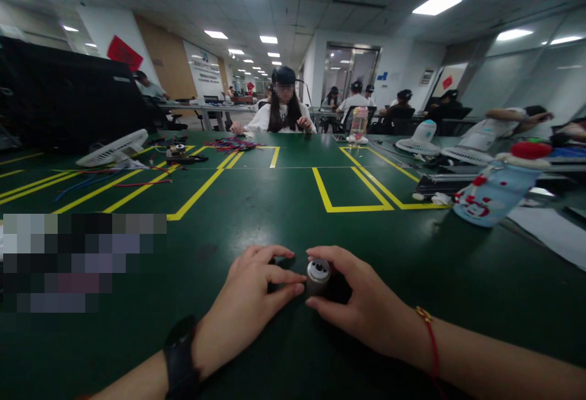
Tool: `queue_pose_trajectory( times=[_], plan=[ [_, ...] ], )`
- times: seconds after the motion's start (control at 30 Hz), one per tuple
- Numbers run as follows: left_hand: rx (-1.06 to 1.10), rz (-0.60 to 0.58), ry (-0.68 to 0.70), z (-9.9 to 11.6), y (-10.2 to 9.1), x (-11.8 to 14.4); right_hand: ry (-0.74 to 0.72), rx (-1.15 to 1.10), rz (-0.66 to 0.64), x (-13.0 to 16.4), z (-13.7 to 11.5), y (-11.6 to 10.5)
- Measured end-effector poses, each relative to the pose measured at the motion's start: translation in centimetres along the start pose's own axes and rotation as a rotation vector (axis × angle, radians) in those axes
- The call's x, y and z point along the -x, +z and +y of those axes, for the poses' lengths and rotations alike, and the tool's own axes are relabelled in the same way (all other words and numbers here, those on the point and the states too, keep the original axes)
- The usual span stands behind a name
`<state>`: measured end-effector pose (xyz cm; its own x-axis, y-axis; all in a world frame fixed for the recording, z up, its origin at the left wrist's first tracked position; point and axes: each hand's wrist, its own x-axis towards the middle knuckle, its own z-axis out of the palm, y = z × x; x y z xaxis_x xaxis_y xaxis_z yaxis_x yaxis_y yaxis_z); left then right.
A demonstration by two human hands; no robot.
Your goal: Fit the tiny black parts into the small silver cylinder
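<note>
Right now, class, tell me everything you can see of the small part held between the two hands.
The part is small, dark and roundish, with a shiny silver cap whose face shows small dark holes. It looks like metal on black plastic. It sits upright on the green table, near the front edge. The left hand and right hand both pinch it, hiding its lower body.

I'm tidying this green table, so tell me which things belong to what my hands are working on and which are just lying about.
In hand:
small dark cylindrical part with a silver metal top, held between left hand and right hand

Lying about:
pale blue bottle with red cap
white desk fan
bundle of red and blue wires
green table
</note>
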<state>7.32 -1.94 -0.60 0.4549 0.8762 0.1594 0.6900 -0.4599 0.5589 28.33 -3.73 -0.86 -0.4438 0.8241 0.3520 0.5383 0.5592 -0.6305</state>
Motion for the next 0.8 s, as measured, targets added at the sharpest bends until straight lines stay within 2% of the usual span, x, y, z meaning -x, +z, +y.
queue_pose_trajectory(
  times=[0.1,0.17,0.27,0.37,0.47,0.53,0.6,0.7,0.73,0.8],
  plan=[
    [0.028,-0.018,-0.011,-0.2,-0.2,0.1,0.013,0.025,0.005,0.0,0.1,-0.6],
    [0.118,0.012,-0.048,-0.5,-1.0,0.1,0.055,0.097,0.066,0.3,0.9,-2.1],
    [0.224,0.114,-0.125,-1.4,-2.5,-0.3,0.162,0.285,0.189,1.7,3.3,-5.9],
    [0.272,0.216,-0.258,-2.8,-3.5,-1.1,0.357,0.486,0.307,4.0,6.5,-10.3],
    [0.348,0.247,-0.374,-3.8,-3.6,-1.8,0.595,0.598,0.316,6.4,9.5,-14.0],
    [0.379,0.252,-0.389,-4.1,-3.5,-2.0,0.681,0.615,0.276,7.4,10.8,-15.4],
    [0.394,0.261,-0.387,-4.0,-3.3,-2.1,0.647,0.711,0.314,7.7,11.4,-15.7],
    [0.408,0.275,-0.39,-3.8,-3.1,-2.0,0.359,0.944,0.468,6.4,9.9,-13.7],
    [0.409,0.279,-0.391,-3.7,-3.1,-2.0,0.235,0.952,0.46,5.6,8.7,-12.3],
    [0.405,0.286,-0.393,-3.6,-3.1,-2.0,0.04,0.798,0.286,3.6,5.6,-8.8]
  ],
)
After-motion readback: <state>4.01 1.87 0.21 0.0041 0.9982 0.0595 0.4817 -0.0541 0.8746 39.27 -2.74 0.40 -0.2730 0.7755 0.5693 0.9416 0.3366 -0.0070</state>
